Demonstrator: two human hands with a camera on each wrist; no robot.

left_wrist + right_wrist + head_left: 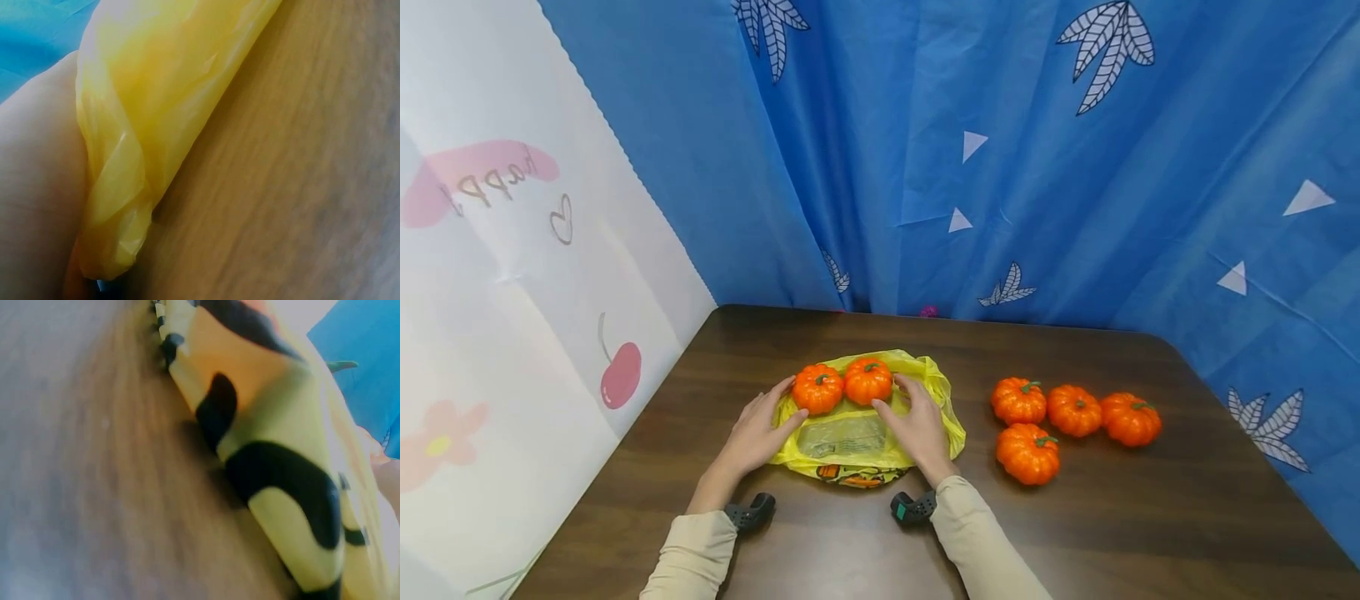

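Observation:
Two small orange pumpkins with green stems sit side by side on a crumpled yellow plastic bag point(842, 437). My left hand point(760, 425) holds the left pumpkin point(817, 389) from its left side, the thumb at its near edge and the fingertips partly hidden behind it. My right hand point(919, 421) holds the right pumpkin point(868, 381) from its right side, with the thumb at its lower edge. In the left wrist view the yellow bag point(144, 106) lies against the hand. The right wrist view shows the bag's black-patterned side point(281, 481); fingers are mostly out of sight there.
Several more orange pumpkins stand on the brown table point(827, 542) to the right, three in a row with the middle one point(1074, 411) among them, and another pumpkin point(1027, 454) nearer. A blue curtain point(925, 167) hangs behind; a white printed sheet point(512, 333) is at left.

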